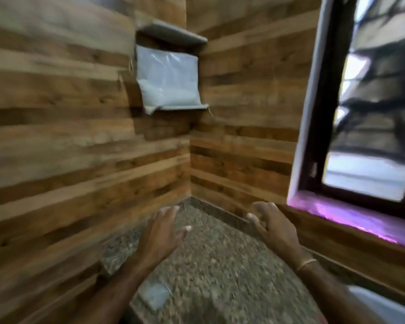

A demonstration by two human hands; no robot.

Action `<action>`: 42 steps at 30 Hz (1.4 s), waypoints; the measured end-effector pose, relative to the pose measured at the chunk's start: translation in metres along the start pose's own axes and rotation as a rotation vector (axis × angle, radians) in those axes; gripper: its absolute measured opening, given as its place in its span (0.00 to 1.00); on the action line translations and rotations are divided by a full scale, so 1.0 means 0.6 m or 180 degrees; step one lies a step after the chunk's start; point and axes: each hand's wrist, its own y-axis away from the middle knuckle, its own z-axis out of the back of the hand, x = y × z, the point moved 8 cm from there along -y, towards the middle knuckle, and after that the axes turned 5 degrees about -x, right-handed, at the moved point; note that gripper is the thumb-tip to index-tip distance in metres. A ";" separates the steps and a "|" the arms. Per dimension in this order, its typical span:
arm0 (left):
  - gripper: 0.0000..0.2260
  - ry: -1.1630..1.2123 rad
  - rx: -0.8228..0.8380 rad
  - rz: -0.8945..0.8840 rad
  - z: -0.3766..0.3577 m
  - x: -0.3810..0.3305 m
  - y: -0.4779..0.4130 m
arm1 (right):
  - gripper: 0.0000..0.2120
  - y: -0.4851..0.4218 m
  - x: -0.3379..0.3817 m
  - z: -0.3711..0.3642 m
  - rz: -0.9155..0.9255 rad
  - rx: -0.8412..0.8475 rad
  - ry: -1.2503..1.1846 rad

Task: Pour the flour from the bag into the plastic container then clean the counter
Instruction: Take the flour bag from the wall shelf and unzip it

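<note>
White flour bag (168, 83) upright on corner shelf (185, 106), upper centre | left hand (160, 232) straight below it, nearer | right hand (275, 228) further right | both spread, holding nothing, above counter (220, 265)

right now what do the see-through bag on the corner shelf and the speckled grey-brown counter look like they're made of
The see-through bag of white powder looks like thin clear plastic film: glossy streaks and creases. The speckled grey-brown counter looks like granite or similar stone, going by its grainy flecks; blur hides the finish.
</note>
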 end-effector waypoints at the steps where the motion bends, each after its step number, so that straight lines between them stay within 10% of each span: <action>1: 0.35 -0.0080 -0.0044 0.0024 0.022 0.015 -0.033 | 0.17 -0.041 0.014 -0.014 0.0061 0.0054 -0.0054; 26: 0.35 -0.1214 -0.2203 -0.0775 0.534 0.055 -0.808 | 0.23 -0.947 0.468 -0.040 0.0787 -0.0804 0.0363; 35: 0.11 0.0325 -0.2361 -0.0859 0.557 0.120 -0.926 | 0.37 -1.126 0.554 -0.065 0.1155 -0.0462 0.1081; 42: 0.07 0.0986 -0.2571 -0.1048 0.544 0.143 -0.932 | 0.18 -1.150 0.519 -0.063 0.0951 -0.0530 0.1407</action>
